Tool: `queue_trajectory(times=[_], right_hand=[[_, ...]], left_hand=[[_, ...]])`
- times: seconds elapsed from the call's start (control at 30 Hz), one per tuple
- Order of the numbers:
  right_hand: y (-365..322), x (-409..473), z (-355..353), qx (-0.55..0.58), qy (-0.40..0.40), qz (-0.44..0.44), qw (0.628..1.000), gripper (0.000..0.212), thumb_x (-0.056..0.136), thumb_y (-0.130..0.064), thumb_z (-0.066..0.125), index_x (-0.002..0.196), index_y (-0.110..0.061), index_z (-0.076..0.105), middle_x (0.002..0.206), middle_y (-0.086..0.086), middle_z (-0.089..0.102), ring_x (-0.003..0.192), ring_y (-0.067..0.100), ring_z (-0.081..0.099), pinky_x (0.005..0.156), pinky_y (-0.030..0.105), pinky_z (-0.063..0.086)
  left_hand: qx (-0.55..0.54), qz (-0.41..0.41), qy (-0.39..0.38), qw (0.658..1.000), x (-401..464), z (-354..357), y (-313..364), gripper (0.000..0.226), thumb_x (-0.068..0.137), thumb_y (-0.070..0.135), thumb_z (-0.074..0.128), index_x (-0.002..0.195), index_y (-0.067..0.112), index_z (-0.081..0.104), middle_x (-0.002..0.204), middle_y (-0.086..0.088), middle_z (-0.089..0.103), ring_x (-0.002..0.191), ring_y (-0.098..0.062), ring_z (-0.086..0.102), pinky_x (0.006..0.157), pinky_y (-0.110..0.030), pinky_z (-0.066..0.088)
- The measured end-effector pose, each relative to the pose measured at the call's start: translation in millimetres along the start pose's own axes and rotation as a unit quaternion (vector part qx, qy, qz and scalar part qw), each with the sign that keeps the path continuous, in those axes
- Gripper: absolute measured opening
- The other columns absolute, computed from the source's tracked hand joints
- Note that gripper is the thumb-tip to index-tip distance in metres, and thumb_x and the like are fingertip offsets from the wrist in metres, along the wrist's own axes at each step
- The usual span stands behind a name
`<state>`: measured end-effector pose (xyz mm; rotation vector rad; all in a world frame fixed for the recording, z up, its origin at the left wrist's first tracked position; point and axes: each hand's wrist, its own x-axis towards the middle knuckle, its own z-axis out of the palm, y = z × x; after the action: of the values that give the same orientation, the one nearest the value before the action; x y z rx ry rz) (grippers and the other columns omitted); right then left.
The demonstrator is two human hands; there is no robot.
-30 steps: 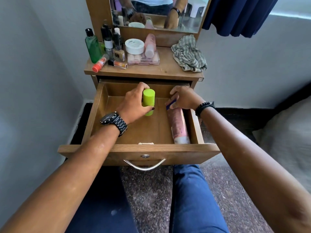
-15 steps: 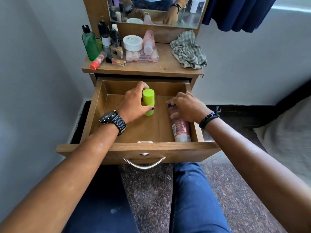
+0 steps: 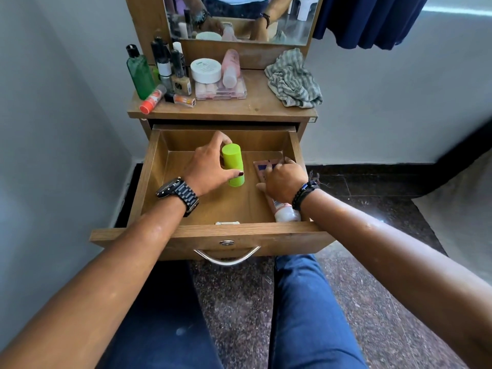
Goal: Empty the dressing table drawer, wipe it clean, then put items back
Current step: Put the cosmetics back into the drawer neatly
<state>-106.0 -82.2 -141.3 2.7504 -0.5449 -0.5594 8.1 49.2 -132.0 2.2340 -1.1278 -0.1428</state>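
The wooden drawer point(image 3: 149, 179) of the dressing table is pulled out towards me. Inside it a lime-green container point(image 3: 232, 162) stands upright near the middle, and my left hand point(image 3: 210, 169) grips it, fingers behind and thumb in front. Along the drawer's right wall lies a pink tube point(image 3: 282, 211) with a white cap at the near end and a purple-printed far end. My right hand point(image 3: 283, 182) lies over the middle of the tube, fingers curled round it.
On the tabletop point(image 3: 239, 109) stand a green bottle point(image 3: 139, 75), several small dark bottles, a white jar point(image 3: 205, 70), a pink bottle on a clear box and a crumpled striped cloth point(image 3: 292, 81). My knees sit under the drawer handle point(image 3: 226, 258).
My right hand slid from the tube's far end towards me along the tube and now covers its middle. My left hand stays on the green container, which has not moved.
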Motion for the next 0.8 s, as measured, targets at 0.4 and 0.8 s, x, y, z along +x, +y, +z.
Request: queue_trajectory(times=[0.4, 0.8], right_hand=[[9, 15, 4, 0.049, 0.073, -0.018, 0.996, 0.054, 0.096, -0.046, 0.037, 0.145, -0.025, 0.029, 0.146, 0.011, 0.040, 0.134, 0.032, 0.038, 0.117, 0.049, 0.012], [19, 13, 4, 0.269, 0.185, -0.021, 0.945, 0.028, 0.092, -0.027, 0.045, 0.108, -0.008, 0.057, 0.104, 0.014, 0.059, 0.098, 0.035, 0.059, 0.082, 0.040, 0.047]], left_hand=[[-0.067, -0.043, -0.130, 0.988, 0, 12, -2, 0.057, 0.067, 0.034, 0.081, 0.111, 0.019, 0.049, 0.114, -0.005, 0.060, 0.104, -0.019, 0.056, 0.078, -0.030, 0.046], [-0.240, -0.168, -0.310, 0.904, 0, 26, 0, 0.053, 0.076, 0.014, 0.073, 0.120, 0.008, 0.042, 0.120, -0.016, 0.053, 0.098, -0.028, 0.064, 0.071, -0.034, 0.059]])
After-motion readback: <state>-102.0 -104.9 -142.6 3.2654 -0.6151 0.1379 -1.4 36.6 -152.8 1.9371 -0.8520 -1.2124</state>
